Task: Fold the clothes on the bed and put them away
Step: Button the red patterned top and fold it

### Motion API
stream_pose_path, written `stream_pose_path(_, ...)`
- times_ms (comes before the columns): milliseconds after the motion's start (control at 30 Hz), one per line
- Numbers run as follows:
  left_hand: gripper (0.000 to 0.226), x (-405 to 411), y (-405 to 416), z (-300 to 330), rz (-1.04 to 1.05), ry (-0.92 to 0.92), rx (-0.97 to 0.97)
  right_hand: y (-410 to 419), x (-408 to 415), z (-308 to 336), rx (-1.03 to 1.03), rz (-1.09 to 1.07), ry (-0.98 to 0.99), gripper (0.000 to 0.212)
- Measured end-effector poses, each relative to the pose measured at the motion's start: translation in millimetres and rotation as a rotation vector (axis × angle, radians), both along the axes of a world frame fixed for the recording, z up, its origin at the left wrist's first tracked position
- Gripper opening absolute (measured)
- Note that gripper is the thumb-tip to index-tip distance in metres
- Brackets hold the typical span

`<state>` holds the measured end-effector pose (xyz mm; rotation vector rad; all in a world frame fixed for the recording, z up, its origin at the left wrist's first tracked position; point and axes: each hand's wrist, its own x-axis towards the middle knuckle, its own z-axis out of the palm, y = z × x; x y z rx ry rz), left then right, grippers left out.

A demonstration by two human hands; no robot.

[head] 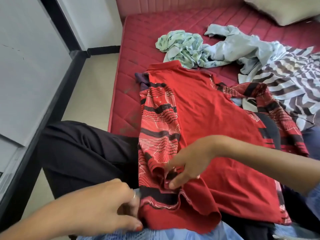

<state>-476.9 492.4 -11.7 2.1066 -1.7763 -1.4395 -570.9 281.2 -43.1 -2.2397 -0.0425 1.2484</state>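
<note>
1. Two hands are working the near hem of the red shirt (204,108), which is lying back-up on the bed, collar at the far end.
2. Left hand (107,203) is sitting at the shirt's lower-left corner, fingers curled in against the hem edge, thumb lying along the cloth; it is looking like a grip on that corner, though the contact itself is partly hidden. A ring is showing on one finger.
3. Right hand (188,165) is reaching in from the right, just beyond the left hand, fingertips bent down and pinching a bunched fold of the patterned sleeve panel (159,122) where it is meeting the plain red back.
4. Between the two grips the hem is rippling and lifting slightly; the rest of the shirt is lying flat beyond the right hand.
5. Left of both hands, the person's leg in dark trousers (83,151) is resting beside the mattress (138,37).
6. Right of the right hand's wrist, the shirt's other patterned sleeve is spilling out onto a striped grey-and-white garment (290,84).
7. Beyond the collar, a crumpled mint-green floral garment (181,44) is touching a pale blue garment (242,45).
8. Farthest, a pillow (285,9) is lying at the head corner.
</note>
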Motion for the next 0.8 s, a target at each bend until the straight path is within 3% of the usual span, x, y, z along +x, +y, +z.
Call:
stream_pose_path(67, 0.025, 6.7, -12.3, 12.0, -0.160, -0.036, 0.119, 6.3, 0.0, -5.3, -0.075, 0.102, -0.035, 0.047)
stream_pose_path(133, 0.029, 15.1, -36.7, 21.8, -0.246, -0.032, 0.161, 2.4, -4.4, 0.5, -0.083, 0.066, -0.075, 0.046)
stream_pose_path(300, 0.027, 31.6, -133.7, 25.7, -0.164, 0.011, -0.053, -31.4, -36.5, 34.7, -0.201, -0.240, -0.306, 0.041)
stream_pose_path(467, 0.025, 21.4, -232.7, 23.1, -0.101, 0.082, -0.060, -66.0, -101.3, 31.6, -0.441, -0.646, -0.505, 0.048)
stream_pose_path(567, 0.025, 2.6, -282.0, 16.3, -0.078, 0.104, -0.075, -78.3, -138.4, 27.7, -0.512, -0.833, -0.504, 0.047)
stream_pose_path(800, 0.024, -60.3, -343.6, 3.8, -0.205, 0.029, -0.125, -132.4, -174.9, 20.9, -0.557, -1.055, -0.385, 0.036)
